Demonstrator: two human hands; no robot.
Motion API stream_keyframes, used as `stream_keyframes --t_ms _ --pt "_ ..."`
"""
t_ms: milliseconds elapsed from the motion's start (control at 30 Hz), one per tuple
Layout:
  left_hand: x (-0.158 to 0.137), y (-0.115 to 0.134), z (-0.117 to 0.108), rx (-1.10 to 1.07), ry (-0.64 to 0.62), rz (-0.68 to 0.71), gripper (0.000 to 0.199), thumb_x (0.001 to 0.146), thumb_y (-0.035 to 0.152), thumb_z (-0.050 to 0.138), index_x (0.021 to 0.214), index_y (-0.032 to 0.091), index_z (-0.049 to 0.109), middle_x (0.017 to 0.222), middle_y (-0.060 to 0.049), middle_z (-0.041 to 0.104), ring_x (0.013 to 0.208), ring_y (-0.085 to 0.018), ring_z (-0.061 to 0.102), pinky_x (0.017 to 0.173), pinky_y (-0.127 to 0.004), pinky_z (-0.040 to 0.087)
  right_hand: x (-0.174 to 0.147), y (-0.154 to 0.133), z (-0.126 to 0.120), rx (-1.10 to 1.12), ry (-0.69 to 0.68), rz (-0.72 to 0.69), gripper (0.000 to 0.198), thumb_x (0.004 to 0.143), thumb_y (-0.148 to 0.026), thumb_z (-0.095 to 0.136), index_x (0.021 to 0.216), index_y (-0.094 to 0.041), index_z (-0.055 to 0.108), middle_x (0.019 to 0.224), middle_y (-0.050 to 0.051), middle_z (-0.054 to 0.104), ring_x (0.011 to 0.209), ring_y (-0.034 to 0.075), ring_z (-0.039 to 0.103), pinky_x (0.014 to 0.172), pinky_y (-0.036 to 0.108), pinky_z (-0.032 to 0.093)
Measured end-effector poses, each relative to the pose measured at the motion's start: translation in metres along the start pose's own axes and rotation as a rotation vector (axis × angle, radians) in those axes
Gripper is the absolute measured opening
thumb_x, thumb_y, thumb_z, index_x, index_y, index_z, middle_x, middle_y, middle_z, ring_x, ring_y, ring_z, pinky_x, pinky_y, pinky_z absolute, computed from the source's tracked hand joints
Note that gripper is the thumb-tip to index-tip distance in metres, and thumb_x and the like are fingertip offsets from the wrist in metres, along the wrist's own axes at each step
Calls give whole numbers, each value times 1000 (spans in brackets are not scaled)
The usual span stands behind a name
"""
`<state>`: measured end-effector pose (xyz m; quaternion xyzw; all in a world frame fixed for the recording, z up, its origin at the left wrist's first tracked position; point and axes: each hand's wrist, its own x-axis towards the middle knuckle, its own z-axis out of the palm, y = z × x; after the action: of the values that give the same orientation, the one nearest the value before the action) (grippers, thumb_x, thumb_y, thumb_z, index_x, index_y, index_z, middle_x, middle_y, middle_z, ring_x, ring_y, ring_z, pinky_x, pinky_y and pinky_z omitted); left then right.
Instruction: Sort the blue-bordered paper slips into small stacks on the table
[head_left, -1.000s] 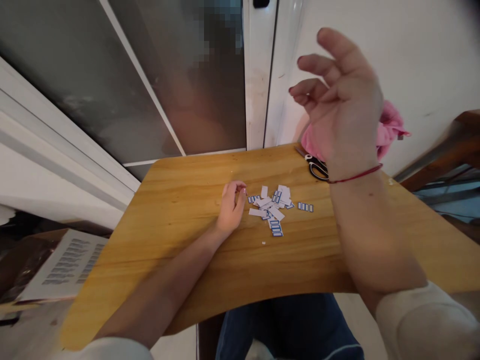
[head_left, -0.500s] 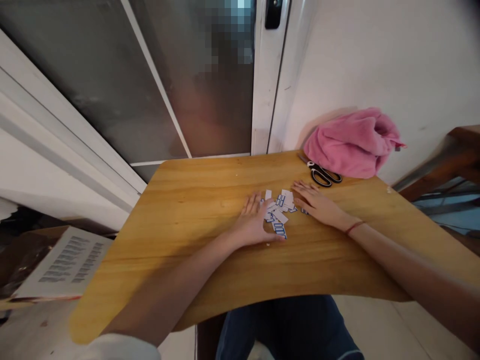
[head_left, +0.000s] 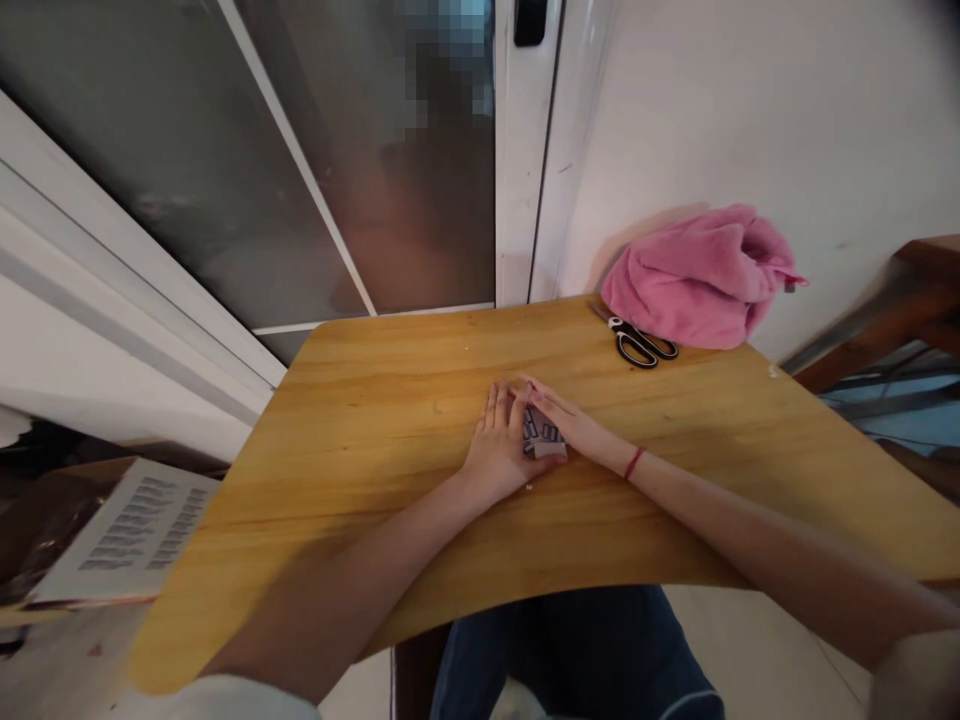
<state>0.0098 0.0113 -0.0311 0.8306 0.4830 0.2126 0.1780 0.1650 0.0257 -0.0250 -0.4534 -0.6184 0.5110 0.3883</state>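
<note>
Small white paper pieces with blue printed outlines (head_left: 550, 450) are bunched together on the wooden table (head_left: 375, 420). My left hand (head_left: 496, 448) lies along their left side, fingers stretched forward and thumb out across the near edge. From the right, my right hand (head_left: 581, 425) leans in with straight fingers, its fingertips meeting my left index finger at the far side. Both hands are open and touch the pile without gripping it. Part of the pile is hidden beneath the fingers.
Black-handled scissors (head_left: 637, 345) lie at the back right, beside a pink plush cloth bundle (head_left: 697, 280) against the wall. A glass sliding door (head_left: 420, 220) stands behind the table. A box with a printed flap (head_left: 127, 530) sits on the floor at left.
My right hand has swept left, pushing the spread paper pieces into a tighter pile against my left hand. My left hand has stayed nearly in place.
</note>
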Motion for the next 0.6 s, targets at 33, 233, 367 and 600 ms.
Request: stream_keyframes --t_ms 33,233,367,600 --pt "0 1 0 -10 -8 -13 106 65 62 71 146 20 17 155 -24 14 144 -40 10 111 -61 22 0 0 3 104 1 19 54 88 -58 46 137 -34 46 150 -2 37 141 20 32 120 43 21" --pt "0 3 -5 -33 -6 0 95 73 54 69 145 21 17 155 -20 16 141 -38 21 110 -56 28 5 -4 6 582 92 27 35 83 -42 56 115 -28 56 119 4 67 117 21 60 111 45 37" --pt "-1 1 -5 -28 25 68 79 79 48 65 141 18 25 141 -17 39 129 -33 38 105 -51 36 3 -4 12 605 264 10 26 81 -36 58 106 -28 57 110 1 70 115 18 60 113 40 35" --pt "-1 2 -6 49 30 139 46 86 45 56 122 18 43 115 -12 52 105 -28 47 91 -47 42 2 -7 31 772 400 94 15 84 -27 53 98 -27 56 104 1 71 108 16 63 106 36 43"
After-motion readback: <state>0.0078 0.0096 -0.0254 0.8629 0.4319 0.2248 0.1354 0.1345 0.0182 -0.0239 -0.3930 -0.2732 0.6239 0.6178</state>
